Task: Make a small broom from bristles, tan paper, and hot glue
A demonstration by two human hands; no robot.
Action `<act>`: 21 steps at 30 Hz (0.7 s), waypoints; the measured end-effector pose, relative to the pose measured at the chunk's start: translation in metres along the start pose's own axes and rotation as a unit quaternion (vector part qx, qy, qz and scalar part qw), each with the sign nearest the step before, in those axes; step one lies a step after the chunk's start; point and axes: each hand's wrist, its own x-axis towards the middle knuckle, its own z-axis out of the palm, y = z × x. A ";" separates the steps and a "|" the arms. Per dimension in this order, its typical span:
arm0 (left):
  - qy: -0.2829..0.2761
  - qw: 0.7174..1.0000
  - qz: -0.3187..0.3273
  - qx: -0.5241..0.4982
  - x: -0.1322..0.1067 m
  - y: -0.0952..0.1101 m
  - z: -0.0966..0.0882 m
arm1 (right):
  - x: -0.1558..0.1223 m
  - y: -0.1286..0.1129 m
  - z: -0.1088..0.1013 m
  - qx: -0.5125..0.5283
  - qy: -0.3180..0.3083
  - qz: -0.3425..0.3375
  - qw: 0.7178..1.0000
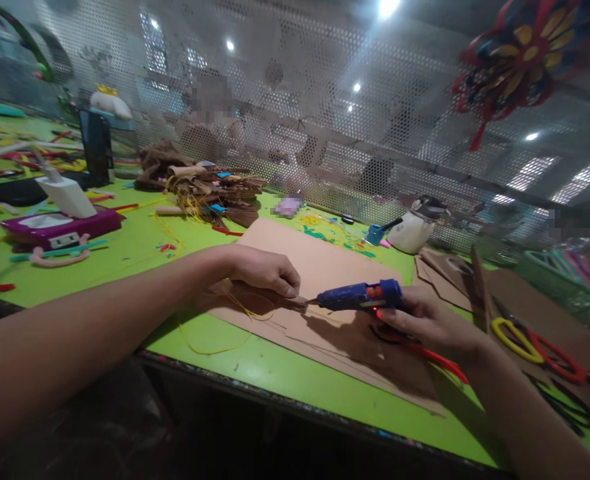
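Both your hands are occupied above the tan, flat cardboard sheet (319, 260) on the lime-green table (139, 233). Your left hand (265, 270) is curled closed, holding a thin, dark-brown bundle of papery strips (295, 304) against the sheet. Your right hand (425, 317) is wrapped around the handle of a blue plastic glue gun (357, 295), a small red light glowing near your fingers. Its nozzle points left at the bundle's free end; you cannot tell whether they touch. Thin yellow string loops near your left hand and over the table's front edge area. Scissors with yellow and red handles (535, 348) lie to your right, and a heap of brown bundles (219, 193) sits beyond your left hand.
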 end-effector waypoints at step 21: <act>-0.008 1.000 0.003 -0.010 0.001 -0.002 0.000 | 0.005 0.003 0.001 -0.036 -0.020 -0.010 0.999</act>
